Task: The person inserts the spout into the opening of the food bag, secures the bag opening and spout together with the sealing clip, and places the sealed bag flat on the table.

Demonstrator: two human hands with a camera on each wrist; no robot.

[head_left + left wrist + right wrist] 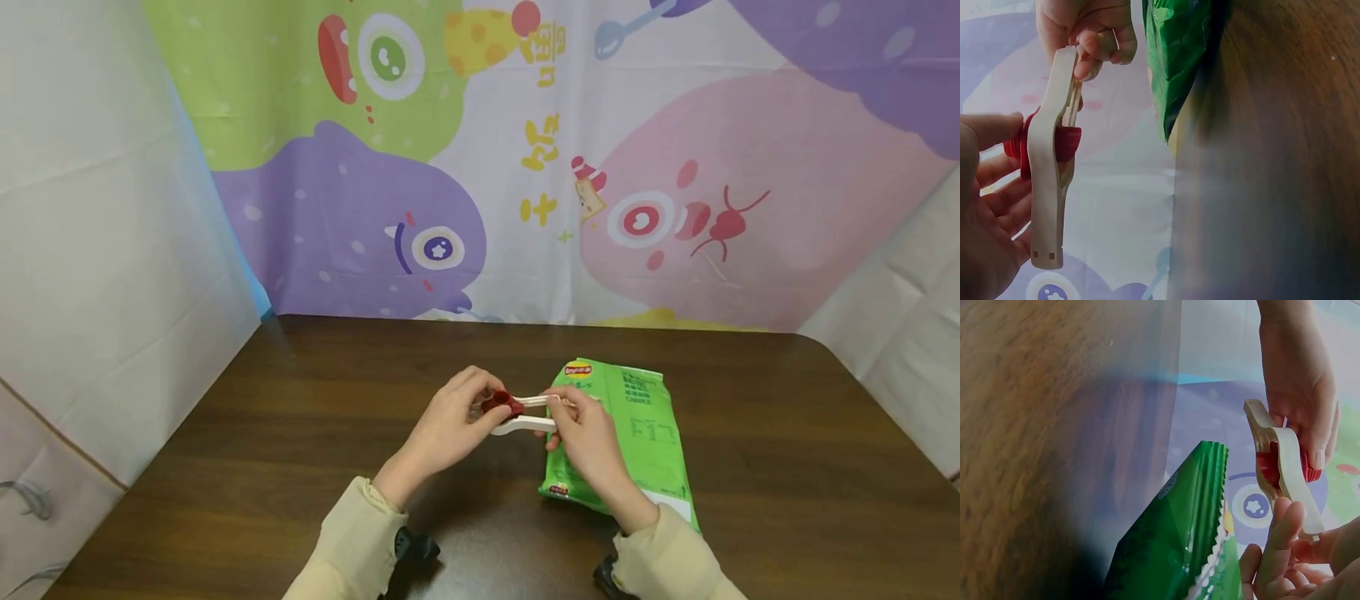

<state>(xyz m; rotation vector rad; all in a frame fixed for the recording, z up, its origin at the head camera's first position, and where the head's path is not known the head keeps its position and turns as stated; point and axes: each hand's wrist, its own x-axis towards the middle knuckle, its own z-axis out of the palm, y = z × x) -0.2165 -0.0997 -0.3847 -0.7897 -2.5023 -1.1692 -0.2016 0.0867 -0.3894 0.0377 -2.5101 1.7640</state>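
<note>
A white bag clip [531, 425] with a red round spout [501, 403] in its middle is held in the air between both hands. My left hand [448, 423] pinches the red spout between thumb and fingers. The far end of the clip is pinched by my right hand [591, 442]. In the left wrist view, the clip's white bars [1046, 162] stand close together with a narrow gap. Behind and under the right hand lies a green snack bag [648, 429], partly covered by that hand; its crimped edge [1213, 506] shows in the right wrist view.
A dark brown wooden table [315, 417] carries the bag. At its back hangs a cloth [517, 275] printed with cartoon monsters. White cloth walls [112, 208] stand at the sides. Black straps [412, 548] sit at the cuffs of both sleeves.
</note>
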